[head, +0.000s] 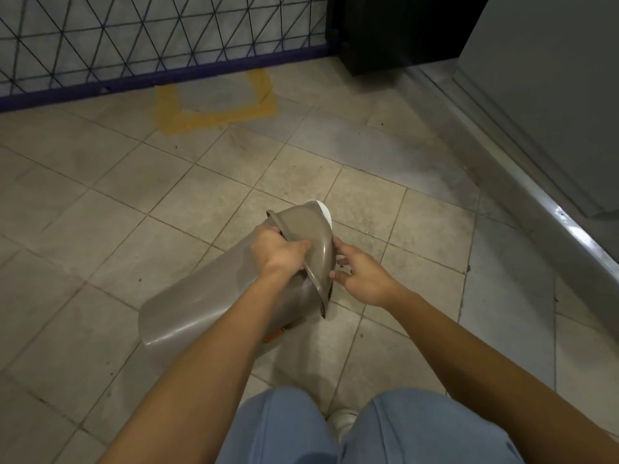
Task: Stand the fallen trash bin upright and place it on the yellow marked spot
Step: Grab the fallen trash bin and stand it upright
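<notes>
A grey-brown plastic trash bin lies tilted on the tiled floor, its base toward the lower left and its rim toward the upper right. My left hand is closed over the upper edge of the rim. My right hand is at the rim's right side with fingers spread, its fingertips touching the edge. A white piece shows behind the rim. The yellow marked spot, a taped outline, lies farther ahead by the fence.
A black wire fence with a purple base rail runs along the back. A dark cabinet stands at the back right, beside a grey wall with a metal floor rail. My knees in blue trousers are below.
</notes>
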Demonstrator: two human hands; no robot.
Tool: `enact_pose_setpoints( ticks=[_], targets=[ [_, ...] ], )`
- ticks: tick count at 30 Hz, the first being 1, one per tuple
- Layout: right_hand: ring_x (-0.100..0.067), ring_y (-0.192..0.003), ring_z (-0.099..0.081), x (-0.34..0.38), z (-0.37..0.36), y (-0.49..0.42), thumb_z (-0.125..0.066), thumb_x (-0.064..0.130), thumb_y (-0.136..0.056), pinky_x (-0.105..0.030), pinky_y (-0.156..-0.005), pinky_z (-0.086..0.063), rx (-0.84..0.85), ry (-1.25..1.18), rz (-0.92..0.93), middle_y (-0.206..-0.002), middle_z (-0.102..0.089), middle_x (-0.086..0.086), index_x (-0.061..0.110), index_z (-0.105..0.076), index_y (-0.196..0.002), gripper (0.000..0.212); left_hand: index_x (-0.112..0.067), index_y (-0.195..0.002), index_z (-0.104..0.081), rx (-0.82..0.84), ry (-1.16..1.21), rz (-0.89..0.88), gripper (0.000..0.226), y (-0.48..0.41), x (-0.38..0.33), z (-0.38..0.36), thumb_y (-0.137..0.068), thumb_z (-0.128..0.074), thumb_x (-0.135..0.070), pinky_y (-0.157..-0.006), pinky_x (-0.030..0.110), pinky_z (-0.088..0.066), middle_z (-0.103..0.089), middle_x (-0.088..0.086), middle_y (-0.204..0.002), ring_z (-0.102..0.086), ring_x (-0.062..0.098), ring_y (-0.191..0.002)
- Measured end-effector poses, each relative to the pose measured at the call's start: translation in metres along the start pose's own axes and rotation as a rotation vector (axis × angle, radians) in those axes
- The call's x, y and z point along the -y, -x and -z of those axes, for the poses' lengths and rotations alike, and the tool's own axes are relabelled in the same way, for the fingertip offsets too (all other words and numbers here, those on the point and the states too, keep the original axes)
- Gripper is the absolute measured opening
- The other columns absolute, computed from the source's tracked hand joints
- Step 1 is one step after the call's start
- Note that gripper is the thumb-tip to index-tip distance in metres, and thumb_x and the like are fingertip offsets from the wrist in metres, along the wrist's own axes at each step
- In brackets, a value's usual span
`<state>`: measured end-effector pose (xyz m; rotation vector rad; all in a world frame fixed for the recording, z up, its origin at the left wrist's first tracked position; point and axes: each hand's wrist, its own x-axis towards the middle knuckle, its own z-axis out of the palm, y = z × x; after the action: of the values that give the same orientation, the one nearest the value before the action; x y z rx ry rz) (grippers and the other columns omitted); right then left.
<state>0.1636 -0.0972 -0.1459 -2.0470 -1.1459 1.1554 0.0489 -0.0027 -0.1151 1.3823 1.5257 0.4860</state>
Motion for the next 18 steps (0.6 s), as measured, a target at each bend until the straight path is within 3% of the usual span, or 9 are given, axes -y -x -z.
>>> enact_pose_setpoints(
  ticks=[4,7,10,14,18],
  targets=[
    [-0.020,-0.136,-0.035,-0.008,0.005,-0.002,-0.042,0.008,-0.094,-0.031,-0.110,-0.031,-0.124,0.069,0.008,-0.150,-0.034,-0.001,0.027,-0.028,-0.146,0.057,-0.022,-0.075,-0.047,0.036,0.051,0.020,0.031,0.001,0.001,0.011,-0.065,-0.075,-0.012,-0.031,0.013,-0.039,-0.063,0.000,-0.069,-0.063,0.015,-0.053],
    [-0.022,-0.144,-0.023,-0.012,0.005,-0.006,-0.043,0.016,-0.095,-0.038,-0.116,-0.022,-0.147,0.066,-0.086,-0.157,-0.020,-0.001,0.027,-0.018,-0.149,0.061,-0.016,-0.102,-0.050,0.080,0.088,0.031,0.045,0.001,0.005,0.024,-0.065,-0.077,-0.015,-0.035,0.015,-0.042,-0.065,0.004,-0.084,-0.064,0.015,-0.058],
    [-0.025,-0.147,-0.012,-0.014,0.001,-0.010,-0.042,0.023,-0.096,-0.039,-0.117,-0.015,-0.114,0.033,-0.231,-0.161,-0.009,-0.007,0.018,-0.007,-0.151,0.066,-0.018,-0.101,-0.050,0.071,0.109,0.020,0.044,0.002,0.007,0.038,-0.065,-0.076,-0.016,-0.037,0.016,-0.043,-0.065,0.002,-0.080,-0.060,0.009,-0.046],
    [-0.030,-0.140,-0.031,-0.014,-0.002,-0.011,-0.042,0.019,-0.095,-0.038,-0.112,-0.029,0.021,0.025,-0.359,-0.156,-0.026,-0.013,0.014,-0.011,-0.150,0.063,-0.021,-0.085,-0.054,0.019,0.173,-0.007,0.031,0.003,0.003,0.057,-0.062,-0.075,-0.016,-0.036,0.019,-0.043,-0.060,-0.003,-0.066,-0.053,0.003,-0.034],
    [-0.030,-0.128,-0.043,-0.005,-0.002,-0.009,-0.050,0.016,-0.090,-0.036,-0.098,-0.038,0.046,0.031,-0.353,-0.145,-0.042,-0.013,0.012,-0.024,-0.145,0.061,-0.019,-0.090,-0.056,0.026,0.205,-0.031,0.036,0.007,-0.005,0.074,-0.059,-0.073,-0.015,-0.036,0.020,-0.041,-0.059,-0.002,-0.065,-0.050,0.004,-0.034]
  ],
)
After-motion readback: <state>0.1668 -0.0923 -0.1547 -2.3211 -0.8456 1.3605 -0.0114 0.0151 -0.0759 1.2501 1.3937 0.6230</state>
